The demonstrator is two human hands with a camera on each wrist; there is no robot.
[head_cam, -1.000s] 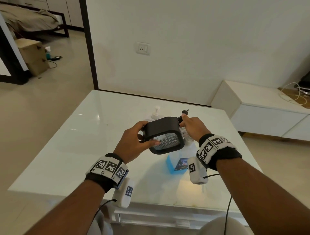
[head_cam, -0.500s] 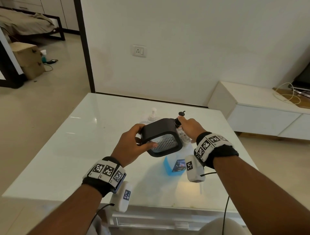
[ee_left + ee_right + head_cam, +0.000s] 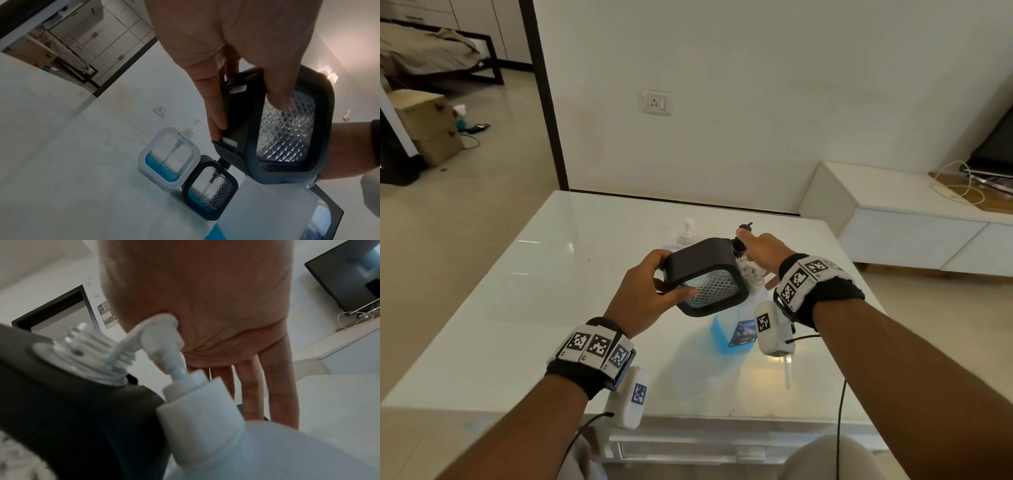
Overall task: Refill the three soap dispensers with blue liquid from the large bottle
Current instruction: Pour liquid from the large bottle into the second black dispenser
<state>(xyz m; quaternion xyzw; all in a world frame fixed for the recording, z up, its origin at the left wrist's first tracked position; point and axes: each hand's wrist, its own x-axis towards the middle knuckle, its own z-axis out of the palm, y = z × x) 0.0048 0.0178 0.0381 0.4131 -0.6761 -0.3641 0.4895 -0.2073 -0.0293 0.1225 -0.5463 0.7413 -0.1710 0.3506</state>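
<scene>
Black dispenser tilted, uncapped, above large bottle's pump
</scene>
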